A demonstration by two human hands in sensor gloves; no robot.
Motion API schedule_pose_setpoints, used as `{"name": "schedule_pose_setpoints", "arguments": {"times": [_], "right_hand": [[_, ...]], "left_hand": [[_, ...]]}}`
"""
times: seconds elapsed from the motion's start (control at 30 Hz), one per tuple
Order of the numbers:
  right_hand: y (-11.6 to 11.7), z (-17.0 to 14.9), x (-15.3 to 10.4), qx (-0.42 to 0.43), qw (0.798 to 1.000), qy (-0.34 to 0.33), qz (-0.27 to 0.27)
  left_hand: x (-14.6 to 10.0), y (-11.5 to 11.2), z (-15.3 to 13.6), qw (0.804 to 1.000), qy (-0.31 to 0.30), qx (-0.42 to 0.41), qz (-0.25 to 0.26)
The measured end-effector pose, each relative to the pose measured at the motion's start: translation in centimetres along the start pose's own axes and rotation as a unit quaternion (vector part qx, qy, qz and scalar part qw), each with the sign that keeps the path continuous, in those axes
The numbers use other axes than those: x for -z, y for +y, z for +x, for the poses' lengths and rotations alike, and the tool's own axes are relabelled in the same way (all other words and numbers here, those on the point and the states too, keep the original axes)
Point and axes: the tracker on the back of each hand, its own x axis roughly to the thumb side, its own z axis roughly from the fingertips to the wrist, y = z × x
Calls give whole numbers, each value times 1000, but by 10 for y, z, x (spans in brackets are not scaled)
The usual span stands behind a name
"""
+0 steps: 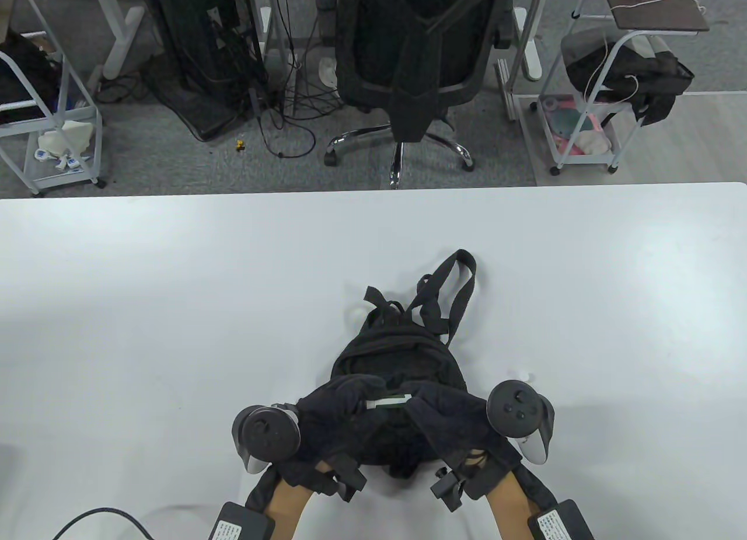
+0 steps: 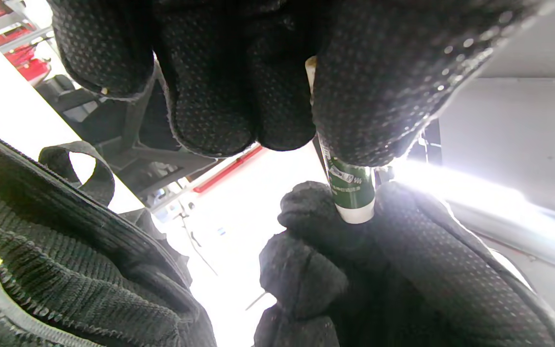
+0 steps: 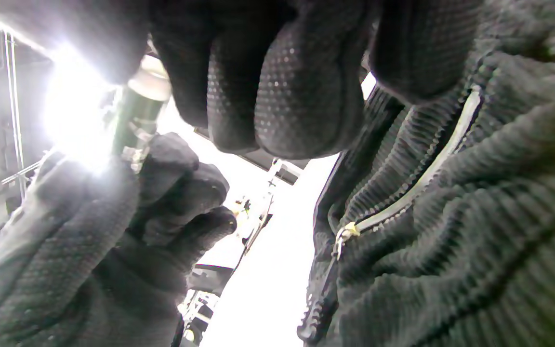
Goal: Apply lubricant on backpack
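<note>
A black backpack (image 1: pixel 402 353) lies on the white table (image 1: pixel 175 306), straps pointing to the far side. Both gloved hands hover over its near end and hold a small green and white lubricant tube (image 1: pixel 388 402) between them. My left hand (image 1: pixel 362 397) grips the tube's body (image 2: pixel 352 190). My right hand (image 1: pixel 419 404) grips the tube's other end; the tip is hidden in its fingers. The right wrist view shows the tube (image 3: pixel 140 113) beside the backpack's pale zipper (image 3: pixel 403 197) and its pull (image 3: pixel 342 236). The backpack fabric (image 2: pixel 65 270) fills the left wrist view's lower left.
A small white object (image 1: pixel 521 376) lies on the table just right of the backpack. A black cable (image 1: pixel 99 519) runs over the table's near left corner. Beyond the far edge stand an office chair (image 1: pixel 417 67) and wheeled carts (image 1: pixel 589 125).
</note>
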Motion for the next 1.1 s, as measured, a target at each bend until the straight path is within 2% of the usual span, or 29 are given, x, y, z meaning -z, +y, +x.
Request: {"name": "schedule_pose_setpoints", "arguments": {"times": [0.1,0.23,0.4,0.63,0.8,0.87,0.93,1.0,1.07,1.1], "right_hand": [[0,1,0,-13,1000,-1,-7],[-1,4,-2,-75,996,-3,-44],[6,8,-2,-128,991,-18,-27],[13,13,-3,-123,992,-30,-18],[12,13,-3,-114,993,-31,-13],[-2,17,-4,-133,991,-30,-11],[-25,19,-6,-166,985,-18,-43],[-49,15,-6,-200,978,17,-55],[-71,6,-6,-266,959,77,-52],[-74,4,-6,-279,955,89,-51]], "left_hand": [[0,0,0,1000,0,4,-3],[1,-1,0,1000,-1,4,-9],[2,-3,-2,999,8,-29,-29],[2,-10,-9,991,37,-129,-10],[1,-8,-9,991,49,-122,10],[1,-3,-9,991,51,-125,27],[1,3,-9,991,53,-121,26],[0,6,-13,991,59,-121,29],[-1,8,-17,991,68,-114,32],[-1,9,-19,991,69,-109,32]]}}
